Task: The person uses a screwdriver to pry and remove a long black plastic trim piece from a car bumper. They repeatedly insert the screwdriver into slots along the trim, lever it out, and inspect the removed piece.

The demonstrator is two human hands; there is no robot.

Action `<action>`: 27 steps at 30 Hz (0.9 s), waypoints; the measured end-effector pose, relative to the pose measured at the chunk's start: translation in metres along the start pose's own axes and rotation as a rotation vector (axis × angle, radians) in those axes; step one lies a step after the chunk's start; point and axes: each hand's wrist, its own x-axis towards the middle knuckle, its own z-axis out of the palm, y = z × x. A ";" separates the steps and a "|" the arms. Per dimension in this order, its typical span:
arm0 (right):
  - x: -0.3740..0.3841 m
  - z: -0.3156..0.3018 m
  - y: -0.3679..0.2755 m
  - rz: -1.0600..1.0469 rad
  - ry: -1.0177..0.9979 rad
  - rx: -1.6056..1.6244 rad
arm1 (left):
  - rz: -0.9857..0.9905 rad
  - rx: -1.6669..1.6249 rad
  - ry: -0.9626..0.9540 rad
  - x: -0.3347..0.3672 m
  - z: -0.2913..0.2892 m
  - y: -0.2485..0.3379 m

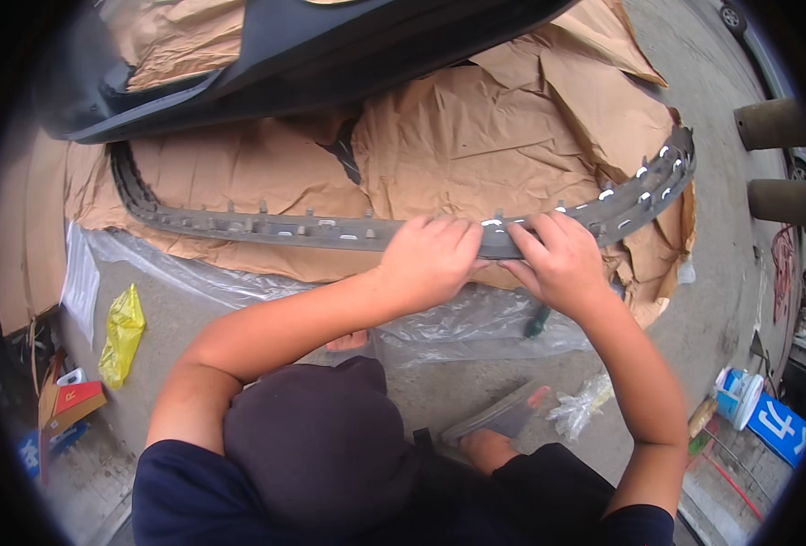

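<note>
A long, curved dark plastic trim strip [284, 229] with clip tabs along it lies across brown paper. White marks or clips show on its right half. My left hand [432, 259] is closed over the strip near its middle, fingers on the far edge and thumb at the near edge. Just to the right, my right hand [559, 259] grips the same strip, its thumb side close to my left hand. The undersides of the fingers are hidden.
A large black bumper-like part [330, 68] stands beyond the strip on brown paper [476, 136]. Clear plastic sheeting [421, 329] lies nearer. A yellow bag [122, 335] is at left; a crumpled clear wrapper [583, 407], white-and-blue bucket [738, 398] and brown posts [776, 125] are at right.
</note>
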 end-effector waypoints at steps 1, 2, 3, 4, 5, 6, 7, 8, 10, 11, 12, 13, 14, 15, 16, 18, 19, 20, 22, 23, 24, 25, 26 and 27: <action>0.000 0.000 -0.003 0.025 0.006 0.017 | 0.001 -0.008 0.064 -0.001 -0.002 -0.001; 0.001 0.001 -0.005 0.011 0.033 0.015 | 0.010 0.000 0.071 -0.002 -0.003 -0.001; 0.003 0.001 -0.008 0.013 0.006 0.031 | 0.012 0.005 0.092 -0.005 -0.005 0.001; 0.004 0.002 -0.010 0.013 0.052 0.026 | 0.012 0.011 0.114 -0.006 -0.006 0.001; 0.005 0.002 -0.012 0.019 0.055 0.026 | 0.015 0.006 0.111 -0.006 -0.007 0.000; 0.005 0.002 -0.014 0.024 0.058 0.031 | 0.018 0.002 0.114 -0.007 -0.007 0.001; 0.005 0.003 -0.016 0.037 0.063 0.031 | 0.021 -0.002 0.123 -0.007 -0.006 0.000; 0.005 0.004 -0.016 0.049 0.071 0.032 | 0.028 0.000 0.132 -0.007 -0.006 0.000; 0.004 0.005 -0.018 0.074 0.091 0.035 | 0.038 0.002 0.146 -0.006 -0.005 -0.002; 0.004 0.006 -0.018 0.086 0.101 0.036 | 0.047 0.007 0.153 -0.006 -0.005 -0.003; 0.004 0.006 -0.019 0.095 0.111 0.041 | 0.054 0.012 0.160 -0.006 -0.006 -0.004; 0.004 0.007 -0.019 0.104 0.111 0.042 | 0.057 0.020 0.169 -0.005 -0.006 -0.004; 0.005 0.007 -0.020 0.112 0.111 0.045 | 0.057 0.016 0.159 -0.005 -0.007 -0.005; 0.005 0.007 -0.020 0.128 0.108 0.050 | 0.052 0.014 0.150 -0.004 -0.008 -0.005; 0.006 0.007 -0.020 0.132 0.114 0.060 | 0.047 0.009 0.147 -0.004 -0.008 -0.005; 0.006 0.007 -0.020 0.162 0.109 0.079 | 0.045 0.005 0.143 -0.003 -0.009 -0.006; 0.006 0.008 -0.019 0.169 0.131 0.090 | 0.041 0.000 0.147 -0.002 -0.009 -0.006; 0.006 0.008 -0.019 0.179 0.141 0.100 | 0.038 0.000 0.146 -0.002 -0.009 -0.007; 0.006 0.012 -0.019 0.198 0.153 0.113 | 0.031 -0.009 0.153 -0.001 -0.008 -0.009; 0.006 0.013 -0.019 0.205 0.158 0.114 | 0.034 0.011 0.152 -0.001 -0.007 -0.010; 0.007 0.016 -0.019 0.221 0.180 0.125 | 0.042 0.028 0.162 -0.001 -0.006 -0.011; 0.008 0.017 -0.019 0.205 0.168 0.133 | 0.052 0.042 0.168 -0.001 -0.006 -0.011; 0.009 0.019 -0.019 0.201 0.172 0.144 | 0.043 0.032 0.152 -0.002 -0.005 -0.012; 0.009 0.018 -0.017 0.202 0.182 0.147 | 0.038 0.022 0.140 -0.002 -0.004 -0.012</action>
